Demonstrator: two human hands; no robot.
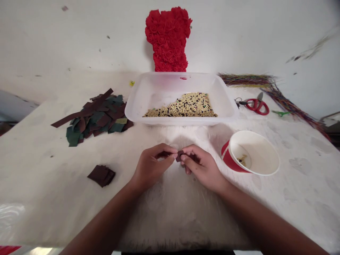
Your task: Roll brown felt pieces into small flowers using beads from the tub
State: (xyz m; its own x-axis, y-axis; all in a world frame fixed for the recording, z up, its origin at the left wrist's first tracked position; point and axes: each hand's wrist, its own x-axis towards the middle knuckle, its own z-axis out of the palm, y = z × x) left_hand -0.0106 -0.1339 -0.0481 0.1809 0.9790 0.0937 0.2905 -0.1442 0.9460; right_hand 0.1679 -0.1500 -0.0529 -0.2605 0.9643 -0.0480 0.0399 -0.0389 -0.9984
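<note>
Both hands meet over the middle of the table, just in front of the bin. A small dark brown piece [178, 156], perhaps paper or fabric, is pinched between thumb and fingers of my right hand [200, 163]. At its left edge, the closed fingertips of my left hand [155, 161] grip the same piece. A tiny dark spot shows by the right thumb, too small to name. To the left lies a short stack of similar dark brown squares [101, 175].
Behind the hands stands a translucent plastic bin [225, 102] with cream and dark beads [188, 106]. Brown and green scraps [98, 118] lie left. Rightward are a paper tub [265, 156], red-handled scissors [257, 106] and thin coloured wires [247, 80]. Red artificial roses [170, 39] stand behind.
</note>
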